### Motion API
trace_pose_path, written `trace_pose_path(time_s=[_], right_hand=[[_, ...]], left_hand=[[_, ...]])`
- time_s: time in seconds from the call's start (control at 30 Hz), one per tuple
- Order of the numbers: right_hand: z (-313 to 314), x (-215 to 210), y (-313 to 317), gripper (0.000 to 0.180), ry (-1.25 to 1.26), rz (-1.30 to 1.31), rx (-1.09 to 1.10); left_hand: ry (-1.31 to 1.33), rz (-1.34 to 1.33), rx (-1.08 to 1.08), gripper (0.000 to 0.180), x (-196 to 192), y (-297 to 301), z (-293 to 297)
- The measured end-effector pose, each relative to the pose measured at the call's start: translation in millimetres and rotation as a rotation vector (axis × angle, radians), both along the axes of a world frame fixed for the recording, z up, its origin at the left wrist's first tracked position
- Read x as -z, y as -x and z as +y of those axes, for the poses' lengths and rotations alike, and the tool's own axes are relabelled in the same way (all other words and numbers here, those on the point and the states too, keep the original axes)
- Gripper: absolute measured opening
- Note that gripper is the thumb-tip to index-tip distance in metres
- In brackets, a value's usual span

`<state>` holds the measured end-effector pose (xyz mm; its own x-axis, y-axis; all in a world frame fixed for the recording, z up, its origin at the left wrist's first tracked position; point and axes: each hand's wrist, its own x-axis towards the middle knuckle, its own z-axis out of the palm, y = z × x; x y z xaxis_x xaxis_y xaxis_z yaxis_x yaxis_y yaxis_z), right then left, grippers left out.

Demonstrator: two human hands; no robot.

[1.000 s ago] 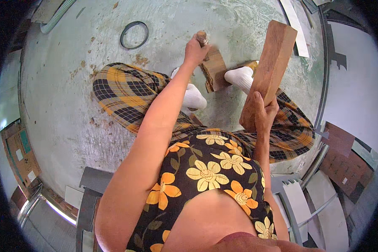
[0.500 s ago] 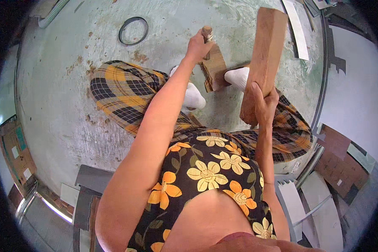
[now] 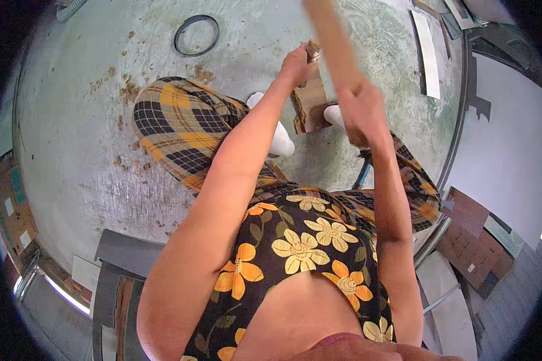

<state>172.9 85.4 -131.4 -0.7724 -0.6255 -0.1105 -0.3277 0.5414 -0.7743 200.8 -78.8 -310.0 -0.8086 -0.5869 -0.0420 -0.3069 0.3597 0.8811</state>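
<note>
My left hand (image 3: 299, 65) is closed around the upright wooden handle of what looks like a chisel (image 3: 313, 50); its blade is hidden. Below that fist a brown wooden board (image 3: 310, 108) with a rough, chipped left edge lies on the floor between my feet. My right hand (image 3: 362, 111) grips the near end of a long, thick wooden block (image 3: 334, 45). Motion blurs the block, which is raised and leans to the left, its far end passing out of the top of the view beside the chisel handle.
My white-socked feet (image 3: 282, 141) flank the board. A black ring (image 3: 197, 36) lies on the stained floor (image 3: 102, 162) at far left. A white strip (image 3: 426, 54) lies at far right. Flat panels (image 3: 473, 240) lean at the right, and a grey stand (image 3: 123, 256) is behind on the left.
The wooden block has swung leftward and away with my right hand, toward the chisel handle. My left hand still holds the chisel over the board; the whole view has shifted slightly.
</note>
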Motion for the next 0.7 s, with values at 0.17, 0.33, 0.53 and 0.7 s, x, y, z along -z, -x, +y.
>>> trace_pose_path(time_s=[0.17,0.33,0.53,0.7], right_hand=[[1,-15,1,0.045,-0.318,0.048,-0.052],[-21,-45,-5,0.048,0.174,-0.020,-0.016],[-6,14,19,0.050,-0.305,0.029,-0.109],[5,-10,10,0.048,-0.167,-0.064,-0.021]], left_hand=[[0.021,0.042,0.026,0.056,7,-2,2],[-0.036,0.023,-0.038,0.047,-7,-6,1],[0.004,-0.027,-0.011,0.046,13,0,-4],[-0.012,-0.001,-0.013,0.052,-8,-1,4]])
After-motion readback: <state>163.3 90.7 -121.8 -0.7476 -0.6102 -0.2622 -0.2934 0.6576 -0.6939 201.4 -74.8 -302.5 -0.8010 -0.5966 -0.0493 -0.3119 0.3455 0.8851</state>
